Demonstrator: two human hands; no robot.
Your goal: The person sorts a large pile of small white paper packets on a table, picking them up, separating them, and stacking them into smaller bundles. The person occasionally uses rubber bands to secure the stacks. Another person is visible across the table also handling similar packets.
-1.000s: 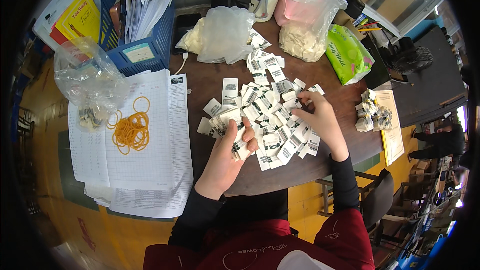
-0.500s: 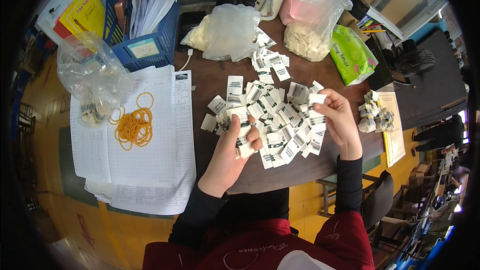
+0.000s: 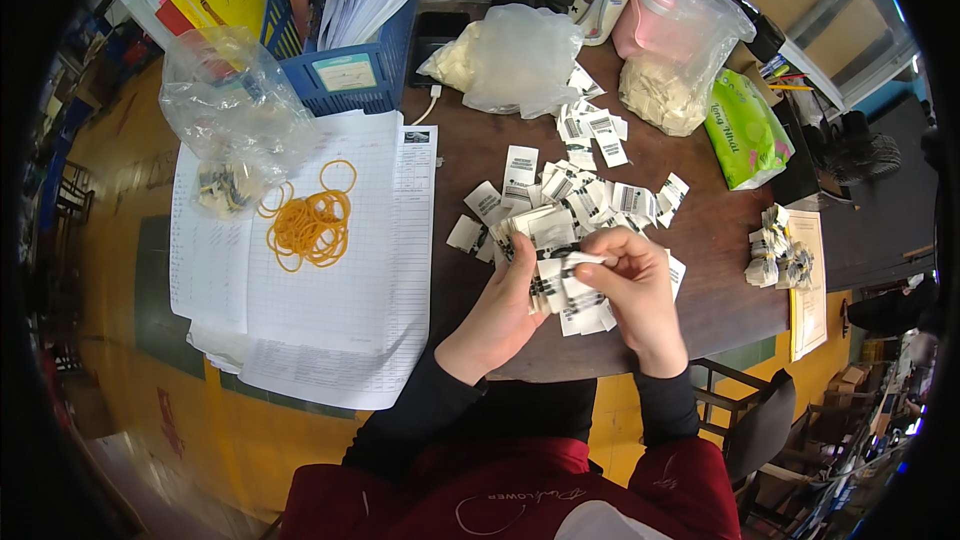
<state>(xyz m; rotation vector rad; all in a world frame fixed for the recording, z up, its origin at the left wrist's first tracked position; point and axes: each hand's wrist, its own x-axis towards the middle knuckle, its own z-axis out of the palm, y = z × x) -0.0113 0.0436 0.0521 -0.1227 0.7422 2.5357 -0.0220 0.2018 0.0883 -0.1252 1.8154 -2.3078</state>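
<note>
My left hand (image 3: 497, 315) is closed round a stack of small white printed labels (image 3: 546, 285), with the thumb on top. Close against it, my right hand (image 3: 636, 292) pinches a label (image 3: 577, 281) between thumb and fingers; motion blurs it a little. Under and beyond both hands, a loose pile of the same labels (image 3: 590, 198) spreads over the dark brown table (image 3: 690, 240). Part of the pile is hidden behind my hands.
Left lie paper sheets (image 3: 330, 340) with orange rubber bands (image 3: 308, 230) and a clear bag (image 3: 235, 110). A blue file basket (image 3: 350, 75), a white plastic bag (image 3: 525, 60), a bagged pink container (image 3: 650, 20) and a green tissue pack (image 3: 745, 130) line the back. Banded label bundles (image 3: 778, 252) sit right.
My right hand has moved left with its label, from the pile's right side to the stack in my left hand. The whole view has shifted, so the table appears further right.
</note>
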